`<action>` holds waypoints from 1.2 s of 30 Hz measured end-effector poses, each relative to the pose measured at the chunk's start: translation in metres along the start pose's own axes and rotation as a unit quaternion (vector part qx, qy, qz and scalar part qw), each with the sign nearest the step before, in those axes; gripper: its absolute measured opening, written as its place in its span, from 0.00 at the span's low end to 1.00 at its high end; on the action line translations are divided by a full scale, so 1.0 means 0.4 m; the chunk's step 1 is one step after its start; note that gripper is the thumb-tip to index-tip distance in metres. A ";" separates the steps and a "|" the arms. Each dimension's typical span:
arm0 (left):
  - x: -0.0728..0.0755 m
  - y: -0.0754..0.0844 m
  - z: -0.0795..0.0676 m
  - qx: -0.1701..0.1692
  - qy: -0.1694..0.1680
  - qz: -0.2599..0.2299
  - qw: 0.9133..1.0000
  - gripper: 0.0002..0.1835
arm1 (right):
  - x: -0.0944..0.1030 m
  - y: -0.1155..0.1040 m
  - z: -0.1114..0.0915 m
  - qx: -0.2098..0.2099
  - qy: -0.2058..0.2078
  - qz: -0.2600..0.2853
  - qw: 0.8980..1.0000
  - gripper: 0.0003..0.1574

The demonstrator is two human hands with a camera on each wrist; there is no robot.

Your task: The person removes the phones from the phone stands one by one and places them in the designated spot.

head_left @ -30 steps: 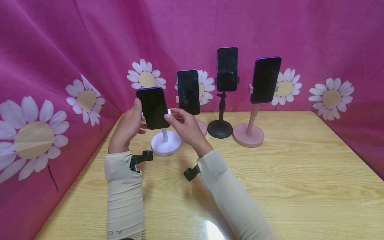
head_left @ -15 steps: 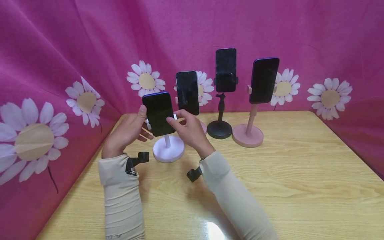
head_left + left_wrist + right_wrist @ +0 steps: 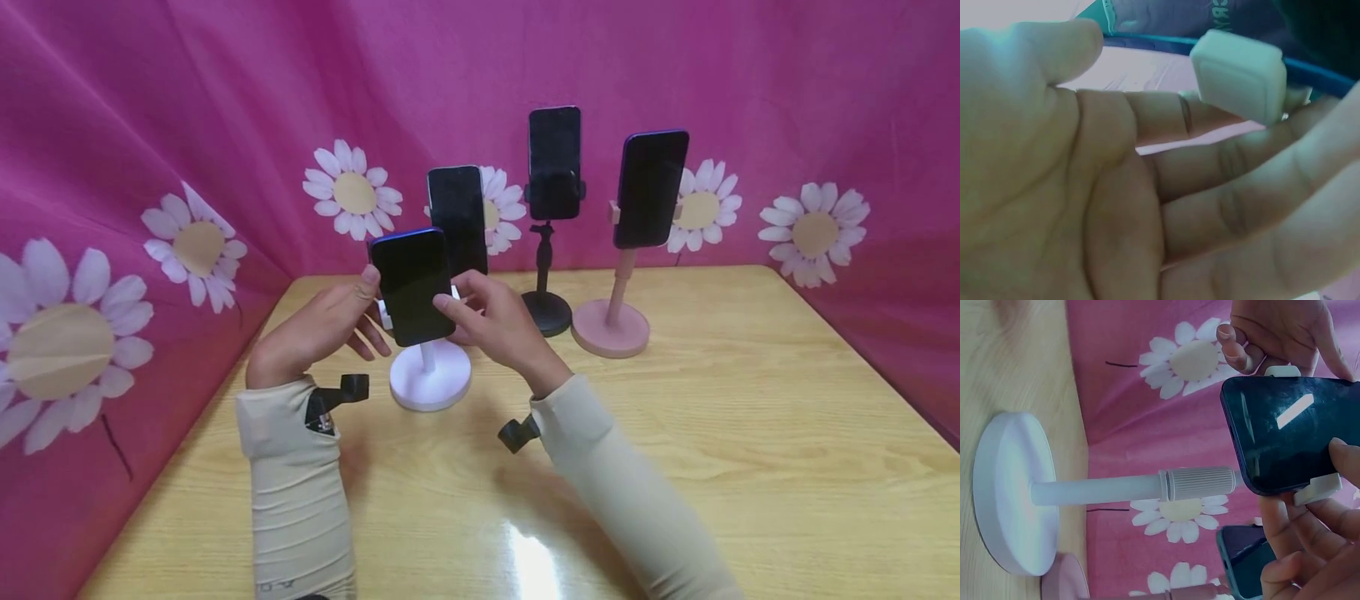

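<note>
A dark smartphone [image 3: 414, 287] with a blue edge sits in the white side clamps [image 3: 1318, 489] of a white phone stand [image 3: 408, 382], its round base on the table. My left hand [image 3: 322, 327] holds the phone's left edge, thumb at the rim. The index finger passes behind the phone, and the other fingers spread below, close to the white clamp pad [image 3: 1238, 75]. From the right, my right hand [image 3: 506, 323] pinches the phone near its lower right edge. Its thumb lies on the dark screen, its fingers at the clamp and partly behind the phone.
Behind stands another phone [image 3: 459, 208] on a mostly hidden pink stand. A phone [image 3: 555, 158] on a black stand [image 3: 546, 312] and one [image 3: 651, 187] on a pink stand [image 3: 611, 329] are further right. A pink flowered cloth [image 3: 465, 67] surrounds the wooden table [image 3: 712, 433].
Both hands, the smartphone and the white stand have shifted right and a little nearer to me. My right thumb has slid onto the screen from its edge. The head view has tilted slightly.
</note>
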State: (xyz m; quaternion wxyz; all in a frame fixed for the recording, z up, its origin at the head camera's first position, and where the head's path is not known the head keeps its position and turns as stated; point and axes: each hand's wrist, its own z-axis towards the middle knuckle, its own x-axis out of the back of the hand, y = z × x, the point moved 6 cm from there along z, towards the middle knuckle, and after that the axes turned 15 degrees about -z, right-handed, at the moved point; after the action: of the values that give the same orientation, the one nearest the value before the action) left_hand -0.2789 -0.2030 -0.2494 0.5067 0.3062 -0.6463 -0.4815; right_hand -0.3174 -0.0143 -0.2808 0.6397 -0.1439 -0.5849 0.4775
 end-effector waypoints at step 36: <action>-0.226 0.086 0.062 -0.068 -0.187 -0.005 0.980 0.30 | 0.248 0.018 -0.176 0.068 -0.065 -0.183 0.979 0.12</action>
State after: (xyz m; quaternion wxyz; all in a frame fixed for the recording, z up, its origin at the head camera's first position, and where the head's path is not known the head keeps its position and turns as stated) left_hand -0.2722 -0.1033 -0.2506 0.3943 0.1793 -0.6937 -0.5755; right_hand -0.2723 0.0930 -0.2449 0.6855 0.0410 -0.6076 0.3990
